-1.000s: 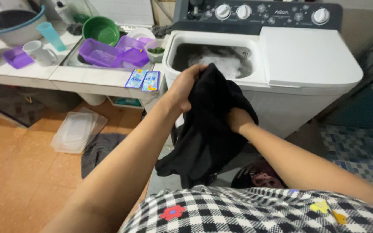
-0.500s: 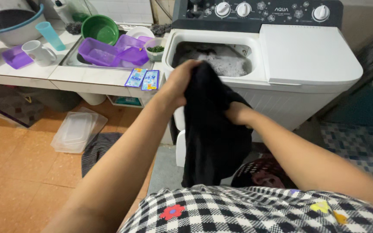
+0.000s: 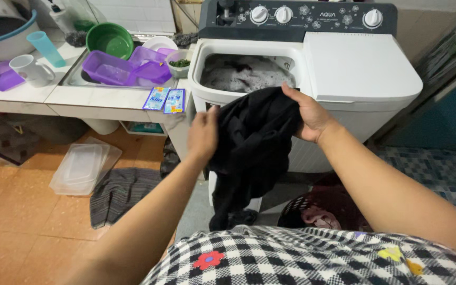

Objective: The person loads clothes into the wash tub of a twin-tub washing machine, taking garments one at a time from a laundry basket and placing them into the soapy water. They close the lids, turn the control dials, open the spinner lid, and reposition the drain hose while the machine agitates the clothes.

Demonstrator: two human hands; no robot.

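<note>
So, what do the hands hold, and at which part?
Both hold one black garment near its top: the left hand grips its left side, the right hand its upper right edge; the rest hangs down.

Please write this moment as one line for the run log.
left hand: holds black garment | right hand: holds it | place: before open washer tub

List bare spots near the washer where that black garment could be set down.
Free: the closed white lid, right of the open tub, and the counter strip between the sink and the two sachets. Crowded: the sink with purple trays; both hands hold the black garment.
</note>
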